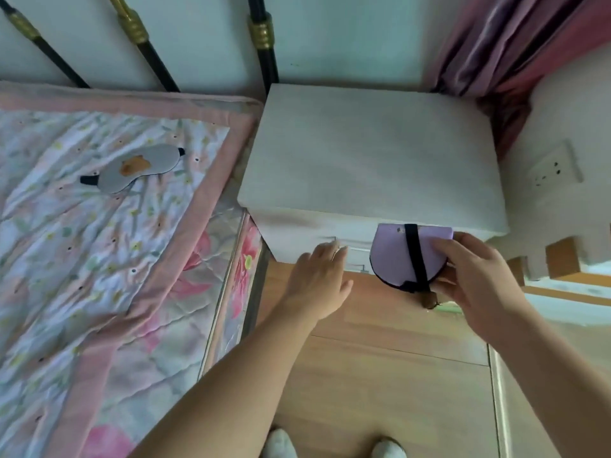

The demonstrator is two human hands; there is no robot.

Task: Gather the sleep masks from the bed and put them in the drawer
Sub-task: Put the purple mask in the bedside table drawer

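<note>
Roughly midway. Lilac sleep mask [401, 256] folded, pinched in right hand [476, 279] before the nightstand [363, 153]; left hand [319, 279] fingers loosely curled at drawer handle [350, 247], drawer apparently shut. Grey sleep mask [132, 168] on bed [99, 259], left of nightstand.

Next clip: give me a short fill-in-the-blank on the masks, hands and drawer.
1. The right hand holds a folded ____ sleep mask.
2. The grey sleep mask lies on the ____.
3. The left hand reaches its fingers to the front of the white ____.
4. The strap across the held mask is ____.

Missing words: purple; bed; nightstand; black
</note>
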